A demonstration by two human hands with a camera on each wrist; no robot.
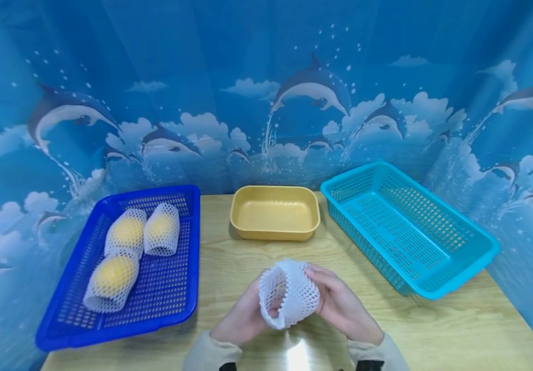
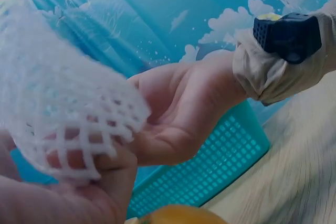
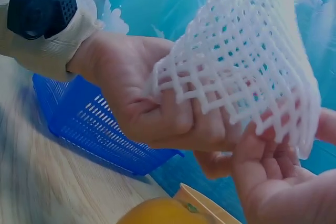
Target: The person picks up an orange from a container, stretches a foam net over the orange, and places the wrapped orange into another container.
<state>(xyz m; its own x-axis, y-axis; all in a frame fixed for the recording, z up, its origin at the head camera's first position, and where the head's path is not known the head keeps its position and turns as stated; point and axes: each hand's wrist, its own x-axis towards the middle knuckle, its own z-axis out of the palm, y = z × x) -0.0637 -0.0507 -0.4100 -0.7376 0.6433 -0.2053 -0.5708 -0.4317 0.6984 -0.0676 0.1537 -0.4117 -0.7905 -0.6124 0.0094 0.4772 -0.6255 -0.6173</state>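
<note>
A white foam fruit net [image 1: 294, 294] is stretched between the two hands, its wide mouth toward the left in the head view. My left hand [image 1: 246, 315] grips it from the left, with some fingers showing through the mesh. On the other side, my right hand [image 1: 344, 309] holds the net with fingers and thumb at its edge. Both wrist views show the net [image 3: 236, 61] hollow, with background visible through its holes. A smooth orange-yellow fruit [image 3: 163, 212] with a green stem end appears low in the wrist views; the head view does not show it.
At the left, a dark blue basket [image 1: 191, 257] holds several yellow fruits [image 1: 126, 232] in white foam nets. A yellow tray [image 1: 275, 234] stands at the back middle. A turquoise basket [image 1: 364, 252] sits angled at the right. Behind the wooden table [image 1: 470, 330] hangs a dolphin-print curtain [image 1: 229, 62].
</note>
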